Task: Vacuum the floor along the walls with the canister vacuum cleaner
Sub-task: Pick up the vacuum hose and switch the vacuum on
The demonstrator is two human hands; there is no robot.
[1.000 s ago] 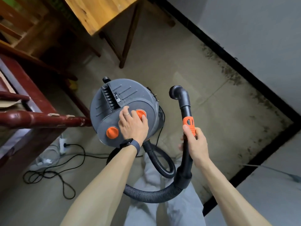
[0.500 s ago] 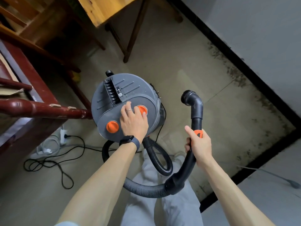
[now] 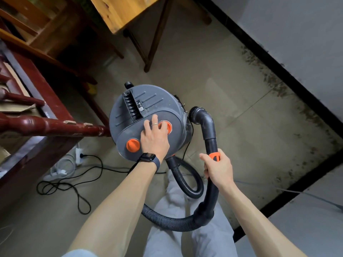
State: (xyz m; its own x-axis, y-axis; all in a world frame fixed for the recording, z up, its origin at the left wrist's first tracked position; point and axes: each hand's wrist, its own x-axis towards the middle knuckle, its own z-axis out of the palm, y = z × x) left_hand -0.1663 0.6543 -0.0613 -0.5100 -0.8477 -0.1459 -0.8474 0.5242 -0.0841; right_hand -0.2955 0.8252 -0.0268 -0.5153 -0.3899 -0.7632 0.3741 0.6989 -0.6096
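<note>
The grey canister vacuum cleaner point(image 3: 148, 101) is sitting on the tiled floor point(image 3: 232, 86), away from the floor's edges. Its left side is just beside a dark red wooden rail point(image 3: 46, 126).

The left hand point(image 3: 154, 138) is lying flat on top of the vacuum with straight, spread fingers, holding nothing. Its fingertips are touching a round orange button point(image 3: 168, 127), but I cannot tell if they are pushing it down. A second orange knob point(image 3: 133, 145) is sitting just beside the wrist, which is wearing a dark watch point(image 3: 147, 157). A ring point(image 3: 155, 124) is showing on one finger.

The right hand point(image 3: 219, 167) is curling tight around the black pipe point(image 3: 210, 134), just under its orange collar point(image 3: 214, 156). The pipe is standing up, and its bent tip with a round brush point(image 3: 193, 113) is pointing at the vacuum's side, very near it. A ribbed black hose point(image 3: 167, 220) is looping from the pipe's bottom end, past the grey trousers point(image 3: 185, 243), back to the vacuum.

A black cord point(image 3: 65, 184) is lying in loops near the floor's left edge and is going into a white power strip point(image 3: 78, 154). A black baseboard point(image 3: 278, 71) is running along the floor's right edge under the wall point(image 3: 297, 34), and dark dirt is speckling the floor beside it. A wooden table point(image 3: 120, 12) is standing over the far part of the floor.
</note>
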